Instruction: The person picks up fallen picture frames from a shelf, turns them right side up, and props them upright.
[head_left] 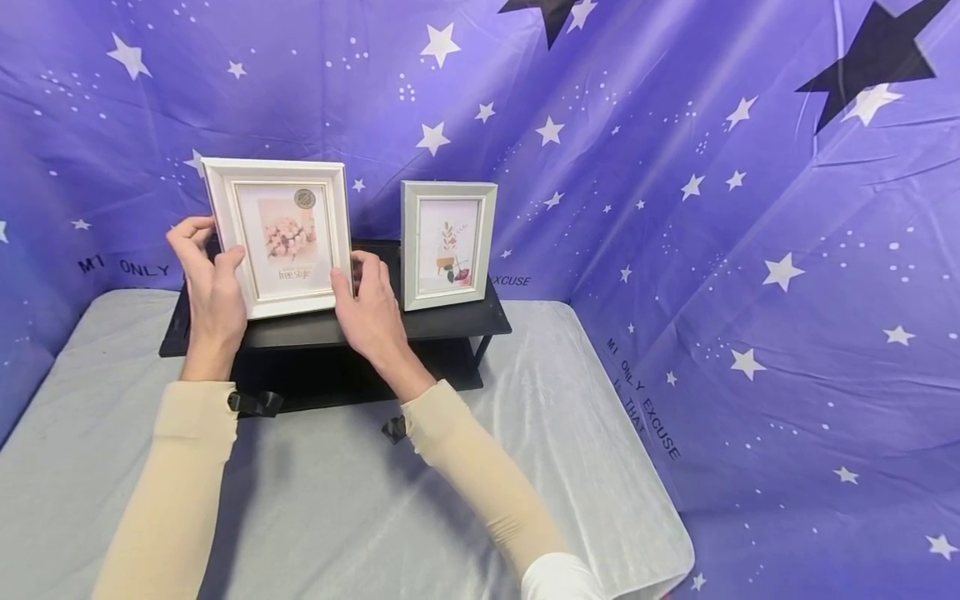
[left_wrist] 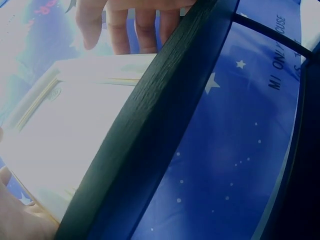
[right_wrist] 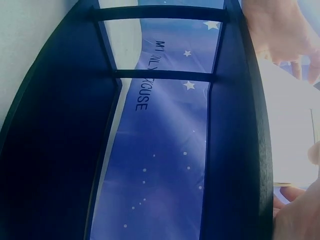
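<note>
Head view shows the white picture frame (head_left: pixel 281 237) upright at the black shelf's (head_left: pixel 450 321) front-left edge, left hand (head_left: pixel 210 287) and right hand (head_left: pixel 371 308) pinching its side rails. Stiff, light, probably glass-fronted and breakable; the rails look the safest hold.

White picture frame (head_left: pixel 279 237), insert: "free style"; purple star backdrop (head_left: pixel 675 250): "MI ONLY", "EXCUSE", "MI ONLY EXCUSE", repeated, partly hidden
</note>
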